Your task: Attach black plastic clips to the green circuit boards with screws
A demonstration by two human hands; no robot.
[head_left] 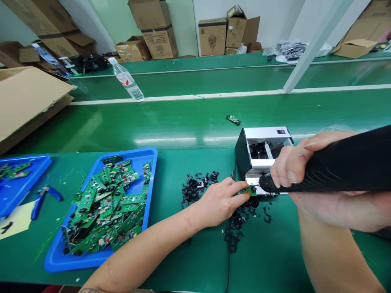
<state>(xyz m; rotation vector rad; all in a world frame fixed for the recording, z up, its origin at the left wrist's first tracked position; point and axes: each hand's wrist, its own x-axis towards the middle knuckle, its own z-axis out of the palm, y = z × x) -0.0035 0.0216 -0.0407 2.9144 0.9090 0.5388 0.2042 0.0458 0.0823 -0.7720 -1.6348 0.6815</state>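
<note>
Pinches green circuit board (253,193) in left hand (218,201), grips black handheld tool (345,162) in right hand (288,165); could nick board by tilting tool.

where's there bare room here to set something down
Bare: the green mat between the blue tray and loose black pieces; the green strip behind, between the bottle and lone small board. Crowded: around the machine, with left hand, right hand and black tool close by.
</note>
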